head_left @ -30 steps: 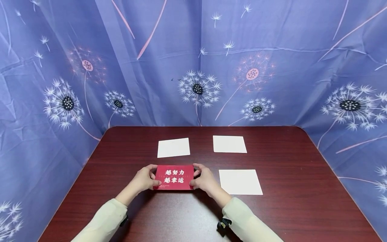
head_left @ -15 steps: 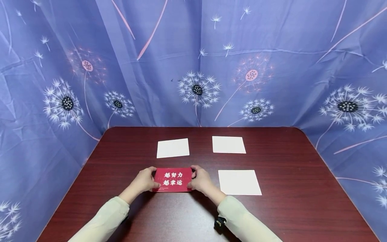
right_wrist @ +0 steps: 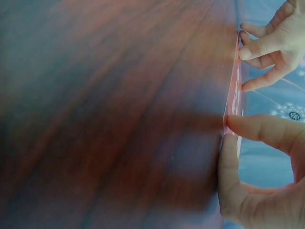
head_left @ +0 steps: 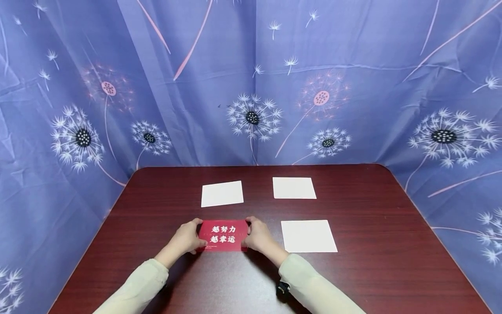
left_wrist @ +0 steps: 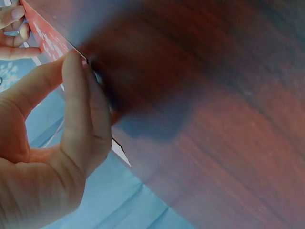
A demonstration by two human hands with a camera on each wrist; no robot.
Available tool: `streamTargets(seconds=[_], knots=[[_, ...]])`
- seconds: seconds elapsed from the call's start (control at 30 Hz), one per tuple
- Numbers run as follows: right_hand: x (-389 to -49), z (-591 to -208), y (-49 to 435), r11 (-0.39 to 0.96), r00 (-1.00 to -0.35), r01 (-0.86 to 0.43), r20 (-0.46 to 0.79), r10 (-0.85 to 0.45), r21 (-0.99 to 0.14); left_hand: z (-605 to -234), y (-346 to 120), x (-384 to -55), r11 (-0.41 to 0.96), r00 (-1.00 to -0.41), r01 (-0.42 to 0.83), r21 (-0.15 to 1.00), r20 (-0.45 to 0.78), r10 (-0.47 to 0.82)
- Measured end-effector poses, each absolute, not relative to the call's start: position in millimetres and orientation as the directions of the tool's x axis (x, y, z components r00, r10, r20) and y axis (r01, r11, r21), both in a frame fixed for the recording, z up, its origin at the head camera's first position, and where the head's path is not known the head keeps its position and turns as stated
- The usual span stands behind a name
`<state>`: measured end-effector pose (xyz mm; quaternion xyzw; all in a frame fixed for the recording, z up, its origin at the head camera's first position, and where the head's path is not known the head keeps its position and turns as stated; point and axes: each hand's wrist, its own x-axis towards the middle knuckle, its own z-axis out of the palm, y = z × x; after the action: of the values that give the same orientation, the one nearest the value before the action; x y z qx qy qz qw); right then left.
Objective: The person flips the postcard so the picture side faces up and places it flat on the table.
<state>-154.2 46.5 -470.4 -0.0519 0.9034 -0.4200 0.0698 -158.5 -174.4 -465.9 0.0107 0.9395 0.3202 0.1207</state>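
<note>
A red card (head_left: 223, 246) printed with white Chinese characters is held by both hands, printed face up. My left hand (head_left: 185, 237) pinches its left end, thumb on top and fingers beneath. At the opposite end, my right hand (head_left: 260, 237) pinches it the same way. In the left wrist view the card (left_wrist: 44, 34) is seen nearly edge-on, its near corner between thumb and fingers. The right wrist view shows the card (right_wrist: 232, 95) as a thin strip close over the table. Fingers under the card are partly hidden.
On the dark red wooden table (head_left: 372, 226) lie three white cards: one back left (head_left: 222, 194), one back right (head_left: 294, 188) and one front right (head_left: 309, 236), near the right hand. A blue dandelion-print curtain (head_left: 188, 96) surrounds the table's back and sides.
Both hands have drawn the red card slightly toward the person, keeping their grip. The white cards stay put; the head view has shifted a little.
</note>
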Motion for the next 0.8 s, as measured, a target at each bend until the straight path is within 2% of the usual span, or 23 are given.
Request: streamTargets(seconds=[0.13, 0.43, 0.8], knots=[[-154, -469, 47, 0.646, -0.984, -0.053, -0.072, -0.166, -0.761, -466, -174, -157, 0.779, -0.968, -0.086, 0.621, -0.238, 0.083], [-156, -470, 49, 0.645, -0.981, -0.053, -0.083, -0.178, -0.762, -466, -175, -155, 0.794, -0.966, -0.068, 0.604, -0.239, 0.099], [-163, -467, 53, 0.470, -0.946, 0.109, -0.236, -0.221, -0.876, -454, -179, -163, 0.806, -0.960, -0.055, 0.589, -0.254, 0.120]])
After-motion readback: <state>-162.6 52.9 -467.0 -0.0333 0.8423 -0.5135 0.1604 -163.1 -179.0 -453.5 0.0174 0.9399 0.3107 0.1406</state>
